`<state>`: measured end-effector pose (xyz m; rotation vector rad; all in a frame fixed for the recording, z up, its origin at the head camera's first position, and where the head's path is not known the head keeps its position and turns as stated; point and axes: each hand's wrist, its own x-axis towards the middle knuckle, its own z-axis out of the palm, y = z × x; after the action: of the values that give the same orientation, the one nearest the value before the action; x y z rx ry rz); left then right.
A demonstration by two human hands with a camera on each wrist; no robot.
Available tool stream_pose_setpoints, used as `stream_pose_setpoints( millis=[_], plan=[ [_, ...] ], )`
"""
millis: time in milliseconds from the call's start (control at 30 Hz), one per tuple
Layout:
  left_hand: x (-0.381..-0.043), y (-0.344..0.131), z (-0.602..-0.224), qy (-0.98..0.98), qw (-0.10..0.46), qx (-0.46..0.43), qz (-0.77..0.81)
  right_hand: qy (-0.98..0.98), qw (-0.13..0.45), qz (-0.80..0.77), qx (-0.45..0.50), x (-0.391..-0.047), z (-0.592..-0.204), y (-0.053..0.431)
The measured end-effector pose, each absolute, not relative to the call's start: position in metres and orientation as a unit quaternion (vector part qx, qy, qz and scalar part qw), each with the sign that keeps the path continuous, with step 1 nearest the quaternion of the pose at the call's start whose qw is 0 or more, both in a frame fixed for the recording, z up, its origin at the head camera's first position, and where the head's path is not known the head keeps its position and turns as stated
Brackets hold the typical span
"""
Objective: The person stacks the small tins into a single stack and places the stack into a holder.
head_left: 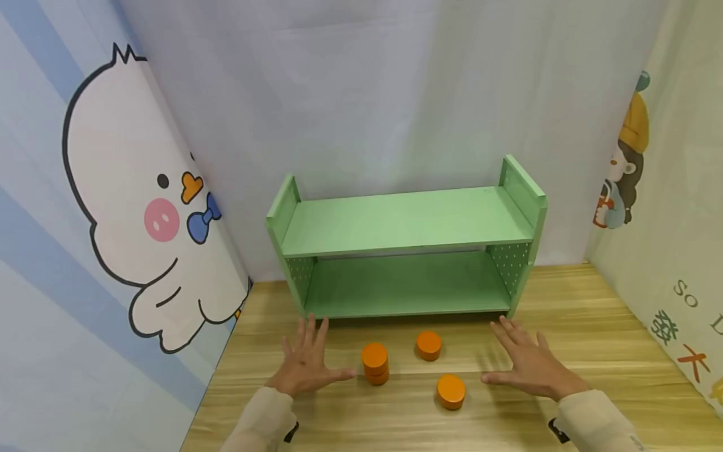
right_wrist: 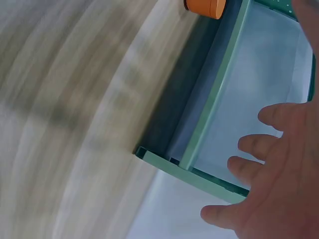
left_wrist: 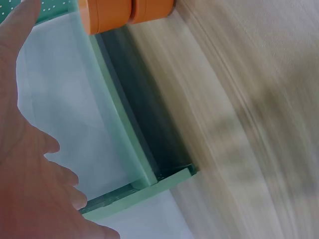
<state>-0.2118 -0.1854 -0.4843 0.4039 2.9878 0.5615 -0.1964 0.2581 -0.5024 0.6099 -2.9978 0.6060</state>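
Fingers [head_left: 310,329] spread apart and holding nothing, the left hand [head_left: 305,369] and right hand [head_left: 531,369] flank the orange discs [head_left: 451,390] on the desk [head_left: 599,326]. Two form a stack [head_left: 375,359], likely steady because flat faces meet; two lie singly, in front of the green shelf [head_left: 407,220].

Near the far edge of the streaked yellow-brown wood-grain worktop [head_left: 570,301], a light-green two-tier shelf [head_left: 407,220] is showing pale dots on its sides; nearer the front edge, four round discs [head_left: 450,390] are showing plain orange. Past the left edge, blue-banded cloth [head_left: 39,238] is bearing a white cartoon bird [head_left: 124,157].
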Motion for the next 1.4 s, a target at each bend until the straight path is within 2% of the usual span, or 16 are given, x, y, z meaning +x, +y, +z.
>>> stream_pose_setpoints(
  millis=[567,800,1133,1400],
  plan=[
    [-0.213,-0.168,-0.504,0.963,0.015,0.146,0.227,-0.939,0.030,0.228,0.256,-0.199,-0.520,0.244],
    [-0.210,-0.159,-0.513,0.947,0.009,0.153,0.281,-0.924,0.018,0.243,0.294,-0.199,-0.529,0.240],
    [-0.212,-0.150,-0.522,0.923,0.046,0.137,0.357,-0.906,-0.007,0.284,0.315,-0.203,-0.544,0.236],
    [-0.213,-0.143,-0.528,0.911,0.036,0.142,0.386,-0.894,-0.012,0.302,0.332,-0.202,-0.550,0.229]
  ],
)
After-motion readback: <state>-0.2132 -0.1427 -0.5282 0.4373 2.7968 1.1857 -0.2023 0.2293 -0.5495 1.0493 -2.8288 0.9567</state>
